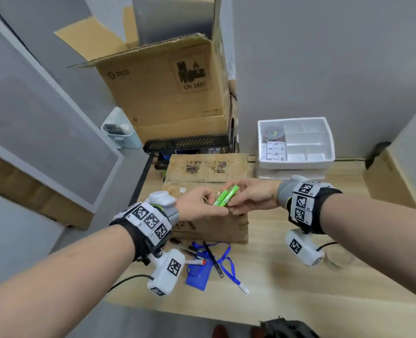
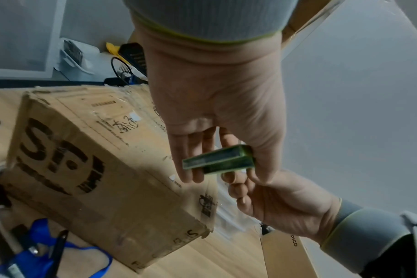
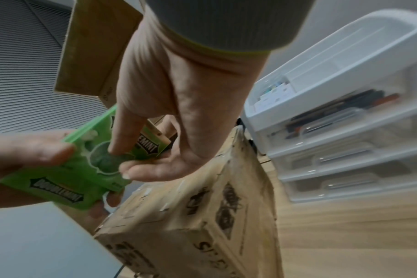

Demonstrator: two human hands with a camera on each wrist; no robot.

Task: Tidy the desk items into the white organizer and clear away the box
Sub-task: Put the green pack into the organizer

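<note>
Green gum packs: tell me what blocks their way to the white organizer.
Nothing visible does. Both the left hand and right hand hold the green gum packs above the cardboard box; the white organizer sits beyond, its right compartments open.

We look down from the head camera at the counter (image 1: 287, 276), with both arms reaching out in front of us. The left wrist camera sits close behind the left hand (image 2: 217, 105) and looks along it. The right wrist camera does the same behind the right hand (image 3: 179, 97). All three views share the brown box (image 1: 209, 176) and the green packs (image 1: 226, 195).
</note>
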